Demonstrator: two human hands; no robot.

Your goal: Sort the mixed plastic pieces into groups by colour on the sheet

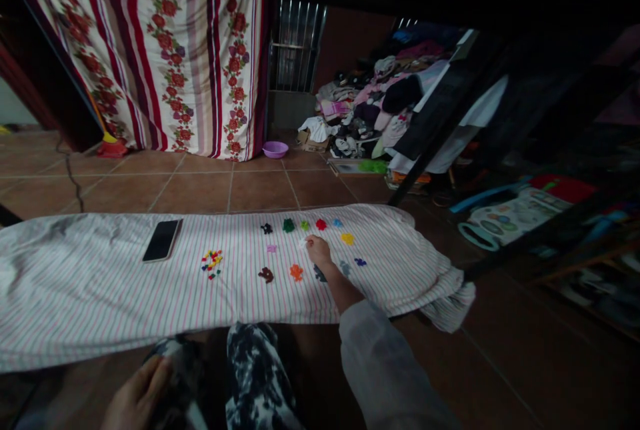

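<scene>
My right hand [318, 251] reaches over the striped cloth, its fingers closed in a pinch on a small white piece [303, 243]. Around it lie small coloured figures: black [267, 229], dark green [289, 225], light green [305, 225], red [321, 224], light blue [338, 223], yellow [347, 238], pink [271, 249], brown [266, 275], orange [297, 273] and dark blue [360, 261]. A dark grey figure [320, 274] is partly behind my right wrist. My left hand [140, 390] stays low by my left knee, fingers curled; whatever is inside is hidden.
The striped cloth [125, 297] covers a low surface. On its left lie a phone [163, 241] and a cluster of tiny red, yellow and green pieces [212, 262]. Behind are a floral curtain [165, 70], a purple basin [275, 149] and heaped clothes [370, 110].
</scene>
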